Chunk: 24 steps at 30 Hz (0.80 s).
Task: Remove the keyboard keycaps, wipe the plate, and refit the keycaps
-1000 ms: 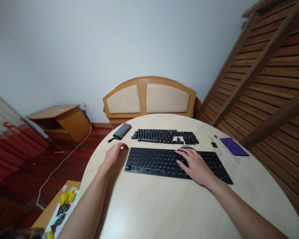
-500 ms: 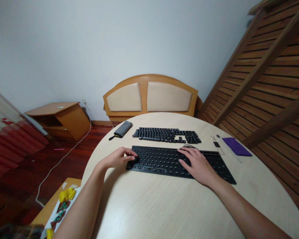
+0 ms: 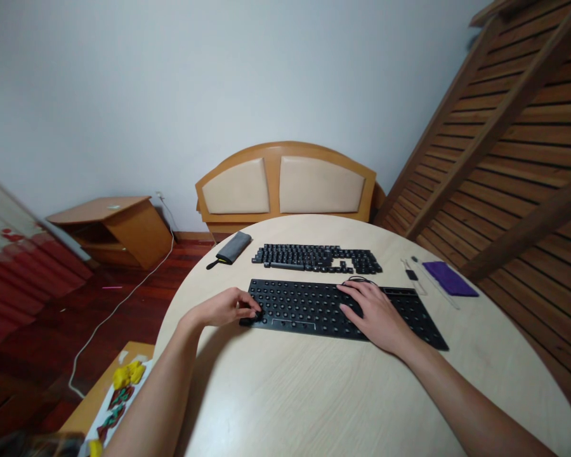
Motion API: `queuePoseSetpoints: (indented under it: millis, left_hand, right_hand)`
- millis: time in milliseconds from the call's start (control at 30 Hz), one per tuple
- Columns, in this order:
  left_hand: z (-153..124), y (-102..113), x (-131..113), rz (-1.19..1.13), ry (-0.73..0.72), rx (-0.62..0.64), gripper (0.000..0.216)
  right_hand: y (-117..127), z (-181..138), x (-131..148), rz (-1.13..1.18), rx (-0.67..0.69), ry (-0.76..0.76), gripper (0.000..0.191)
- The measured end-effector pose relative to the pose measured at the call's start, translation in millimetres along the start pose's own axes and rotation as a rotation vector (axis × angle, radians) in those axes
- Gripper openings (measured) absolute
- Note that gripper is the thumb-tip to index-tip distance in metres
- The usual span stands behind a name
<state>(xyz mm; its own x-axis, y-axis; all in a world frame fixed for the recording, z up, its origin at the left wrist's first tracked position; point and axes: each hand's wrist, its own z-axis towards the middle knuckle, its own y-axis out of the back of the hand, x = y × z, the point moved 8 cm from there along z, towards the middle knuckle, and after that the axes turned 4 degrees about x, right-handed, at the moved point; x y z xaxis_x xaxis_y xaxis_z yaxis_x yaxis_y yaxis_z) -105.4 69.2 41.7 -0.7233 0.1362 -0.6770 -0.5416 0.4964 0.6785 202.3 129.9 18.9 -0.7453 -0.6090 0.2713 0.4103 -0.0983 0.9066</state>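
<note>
A black keyboard base with bare key stems lies on the round table, its keycaps off. At its left end my left hand is closed, thumb and fingers pinching a small black keycap low over the base's left edge; the fingers partly cover it. My right hand rests flat on the right half of the base, fingers stretched out, hiding some stems beneath. Behind the base, the loose black keycaps are laid out in rows like a full keyboard, with a gap toward the right side.
The pale round table carries a grey pouch at left, and a purple cloth and a small corded black item at right. A black cable lies behind the base. Yellow and patterned items sit on a lower surface at left.
My left hand has shifted slightly down along the left edge of the base, toward me, with the keycap at its fingertips. My right hand stays in place on the base.
</note>
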Motion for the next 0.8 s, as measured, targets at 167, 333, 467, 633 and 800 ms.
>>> queuePoseSetpoints:
  millis: [167,333,467,633,800]
  left_hand:
    - [-1.2,-1.0,-1.6,0.035,0.002,-0.011,0.028]
    - [-3.0,-1.2,-6.8,0.125,-0.008,-0.024,0.026]
    - [-3.5,-0.5,-9.1,0.179,-0.017,-0.038,0.027]
    - [-3.0,-0.6,-7.9,0.252,-0.018,-0.049,0.027]
    - [-3.4,-0.6,-9.7,0.313,-0.025,-0.061,0.027]
  right_hand:
    - [0.2,-0.2,0.3,0.009,-0.004,-0.008,0.04]
    - [1.0,0.1,1.5,0.011,-0.001,-0.008,0.04]
    - [0.7,0.3,0.8,0.008,0.002,-0.013,0.041]
    - [1.5,0.6,1.5,0.008,-0.003,-0.008,0.041]
    - [1.9,0.5,2.0,0.008,0.0,-0.012,0.041]
